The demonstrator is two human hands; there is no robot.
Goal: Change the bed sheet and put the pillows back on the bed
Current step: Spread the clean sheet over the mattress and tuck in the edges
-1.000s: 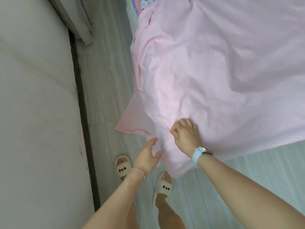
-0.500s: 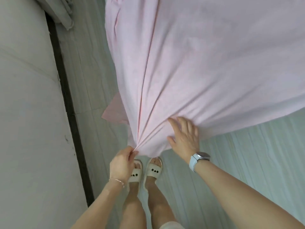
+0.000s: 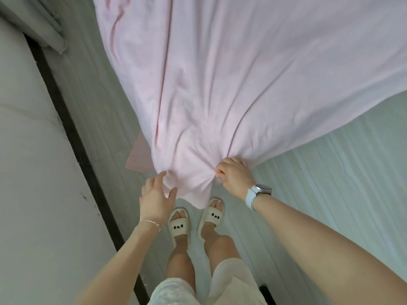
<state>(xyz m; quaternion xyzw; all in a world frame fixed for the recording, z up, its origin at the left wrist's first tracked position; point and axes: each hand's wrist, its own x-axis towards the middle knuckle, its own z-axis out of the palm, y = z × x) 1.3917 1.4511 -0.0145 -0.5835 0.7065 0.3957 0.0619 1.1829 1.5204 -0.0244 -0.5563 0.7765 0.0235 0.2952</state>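
Spreading step: right hand (image 3: 234, 178) grip bunches the pink bed sheet (image 3: 220, 84); left hand (image 3: 157, 198) beside it, fingers wide, should grab next.

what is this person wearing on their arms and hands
Both forearms are bare, with no sleeves in view. The left hand has a thin chain bracelet at the wrist. The right hand has a smartwatch at the wrist, with a pale blue-white strap and a rounded metallic case.
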